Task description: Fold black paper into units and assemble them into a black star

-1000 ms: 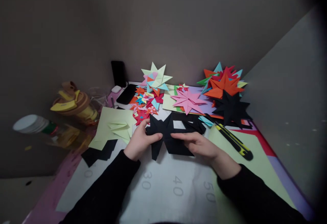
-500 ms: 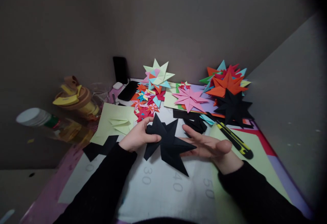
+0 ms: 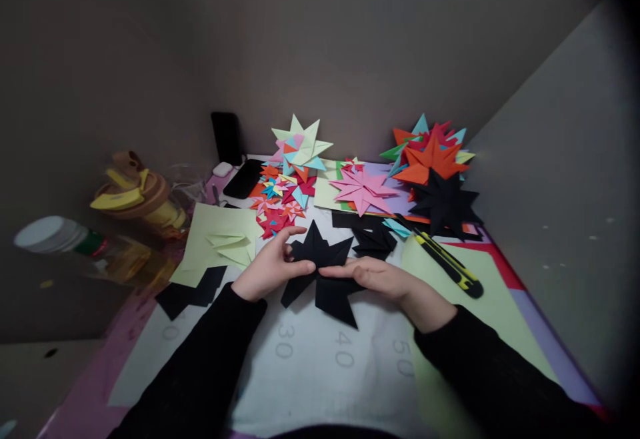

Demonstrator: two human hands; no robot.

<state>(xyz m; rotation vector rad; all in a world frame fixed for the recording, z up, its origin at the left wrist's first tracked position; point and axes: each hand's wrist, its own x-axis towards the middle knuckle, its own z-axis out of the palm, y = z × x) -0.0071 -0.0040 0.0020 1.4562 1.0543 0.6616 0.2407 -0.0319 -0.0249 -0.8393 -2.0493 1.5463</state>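
Observation:
A folded black paper star (image 3: 319, 252) with several points is held low over the white mat, roughly level. My left hand (image 3: 270, 265) grips its left side, thumb on top near the centre and the other fingers curled behind the edge. From the right, my right hand (image 3: 383, 279) closes on the star, a digit stretched flat across it to the middle and covering the right-hand point. The undersides of both hands are hidden. Just beyond lie folded black paper pieces (image 3: 374, 243) and a black strip (image 3: 347, 219).
A yellow and black cutter knife (image 3: 447, 262) lies on pale green paper (image 3: 493, 302) at right. Colourful paper stars (image 3: 433, 159) and a pink star (image 3: 364, 190) are behind. At left are green sheets (image 3: 193, 245), black paper (image 3: 193, 292), a bottle (image 3: 115, 255), a pot (image 3: 145, 199) and phones (image 3: 243, 179).
My right hand has come leftward, from open with its thumb raised to lying across the star and closed on it. My left hand keeps its grip. The view has shifted slightly.

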